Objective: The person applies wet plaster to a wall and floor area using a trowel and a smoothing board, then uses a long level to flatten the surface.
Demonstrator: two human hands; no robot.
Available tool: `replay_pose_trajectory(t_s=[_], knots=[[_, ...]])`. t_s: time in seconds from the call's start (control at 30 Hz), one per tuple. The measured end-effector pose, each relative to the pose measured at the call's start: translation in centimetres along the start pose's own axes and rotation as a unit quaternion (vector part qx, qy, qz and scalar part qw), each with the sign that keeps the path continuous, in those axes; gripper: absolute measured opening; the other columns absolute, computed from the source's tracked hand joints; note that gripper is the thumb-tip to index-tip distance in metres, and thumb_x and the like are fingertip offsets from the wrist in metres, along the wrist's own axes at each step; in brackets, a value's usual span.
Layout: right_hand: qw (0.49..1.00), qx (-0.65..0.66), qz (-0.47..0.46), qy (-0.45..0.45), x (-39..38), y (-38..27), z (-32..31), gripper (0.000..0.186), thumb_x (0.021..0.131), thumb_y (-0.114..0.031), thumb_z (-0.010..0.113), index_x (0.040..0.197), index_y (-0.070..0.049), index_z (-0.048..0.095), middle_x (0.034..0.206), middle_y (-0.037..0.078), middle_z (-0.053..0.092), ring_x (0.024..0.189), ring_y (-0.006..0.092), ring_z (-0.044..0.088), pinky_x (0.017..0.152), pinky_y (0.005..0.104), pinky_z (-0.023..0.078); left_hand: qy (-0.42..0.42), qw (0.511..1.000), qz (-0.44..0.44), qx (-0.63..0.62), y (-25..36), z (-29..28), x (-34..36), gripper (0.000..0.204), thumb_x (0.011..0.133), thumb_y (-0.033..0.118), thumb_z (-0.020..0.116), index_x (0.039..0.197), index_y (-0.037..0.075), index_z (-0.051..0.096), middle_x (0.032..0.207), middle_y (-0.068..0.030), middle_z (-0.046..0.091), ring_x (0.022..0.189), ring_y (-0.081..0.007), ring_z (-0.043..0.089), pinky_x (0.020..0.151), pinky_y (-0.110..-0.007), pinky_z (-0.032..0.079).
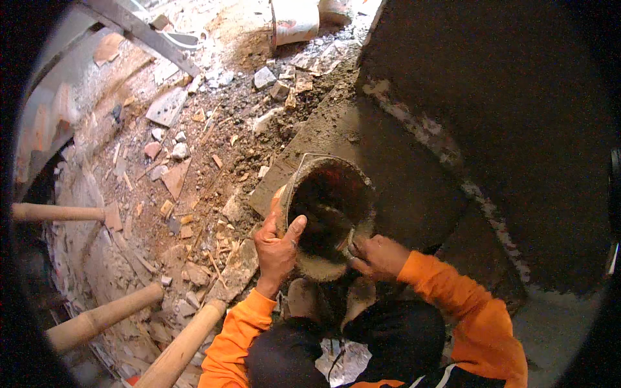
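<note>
A mortar-crusted bucket with a wire handle stands tilted between my feet and a grey concrete step, dark wet material inside it. My left hand grips its left rim, thumb over the edge. My right hand is closed on the handle of a small tool, apparently a trowel, at the right of the bucket's mouth; the tool's lower part is hard to make out in the dark interior.
Broken tiles and rubble cover the left ground. Bamboo poles lie at lower left. A metal bar crosses the upper left, and a white container lies at the top. A dark plastered wall rises on the right.
</note>
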State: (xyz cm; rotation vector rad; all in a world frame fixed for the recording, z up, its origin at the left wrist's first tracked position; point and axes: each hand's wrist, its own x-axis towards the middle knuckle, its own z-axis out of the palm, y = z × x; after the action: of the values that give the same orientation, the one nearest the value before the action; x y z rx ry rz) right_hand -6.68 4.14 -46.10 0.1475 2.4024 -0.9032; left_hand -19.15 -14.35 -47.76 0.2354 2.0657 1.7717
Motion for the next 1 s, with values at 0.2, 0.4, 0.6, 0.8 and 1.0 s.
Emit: replay_pose_trajectory(t_s=[0.2, 0.4, 0.6, 0.8, 1.0], knots=[[0.946, 0.278, 0.097, -0.137, 1.7, 4.8, -3.1, 0.027, 0.082, -0.029, 0.056, 0.091, -0.003, 0.061, 0.083, 0.011, 0.065, 0.074, 0.022, 0.06, 0.067, 0.0368, 0.049, -0.056, 0.997, -0.049, 0.015, 1.8, 0.0, -1.9, 0.041, 0.072, 0.003, 0.059, 0.112, -0.004, 0.056, 0.123, -0.0165, 0.052, 0.109, -0.0209, 0.053, 0.09, -0.029, 0.041], [0.98, -0.119, 0.14, -0.071, -0.5, 1.1, -0.6, 0.039, 0.083, -0.022, 0.052, 0.113, 0.001, 0.046, 0.085, 0.022, 0.064, 0.074, 0.0399, 0.063, 0.064, 0.0471, 0.051, -0.001, 0.973, -0.173, 0.151, 1.1, 0.8, -4.5, 0.021, 0.065, 0.008, 0.06, 0.083, -0.002, 0.06, 0.084, -0.0167, 0.062, 0.075, -0.0315, 0.06, 0.066, -0.037, 0.046], [0.954, 0.144, 0.014, -0.263, -5.6, 0.2, 0.3, 0.039, 0.08, -0.032, 0.054, 0.1, 0.002, 0.059, 0.097, 0.026, 0.06, 0.089, 0.0404, 0.058, 0.079, 0.0442, 0.048, 0.1, 0.971, -0.205, 0.07, 6.0, 0.5, -11.6, 0.007, 0.068, 0.005, 0.057, 0.073, 0.0, 0.058, 0.061, -0.0081, 0.054, 0.056, -0.0163, 0.051, 0.055, -0.031, 0.042], [0.95, -0.209, 0.028, -0.231, -8.5, -10.6, -11.9, 0.054, 0.074, -0.033, 0.062, 0.118, -0.006, 0.044, 0.092, 0.022, 0.062, 0.079, 0.0406, 0.06, 0.069, 0.0488, 0.05, 0.177, 0.942, -0.264, 0.106, 12.4, -1.2, -20.4, 0.01, 0.066, 0.004, 0.058, 0.075, -0.001, 0.057, 0.063, -0.0116, 0.052, 0.053, -0.0195, 0.051, 0.052, -0.031, 0.041], [0.873, 0.088, 0.072, -0.474, -11.6, -4.5, -4.4, 0.039, 0.085, -0.024, 0.056, 0.118, -0.007, 0.045, 0.085, 0.006, 0.061, 0.066, 0.0184, 0.056, 0.056, 0.0358, 0.047, 0.246, 0.945, -0.193, 0.09, 18.4, -1.7, -27.6, 0.021, 0.066, 0.0, 0.057, 0.087, 0.001, 0.058, 0.064, -0.0091, 0.05, 0.053, -0.0167, 0.045, 0.052, -0.029, 0.04]])
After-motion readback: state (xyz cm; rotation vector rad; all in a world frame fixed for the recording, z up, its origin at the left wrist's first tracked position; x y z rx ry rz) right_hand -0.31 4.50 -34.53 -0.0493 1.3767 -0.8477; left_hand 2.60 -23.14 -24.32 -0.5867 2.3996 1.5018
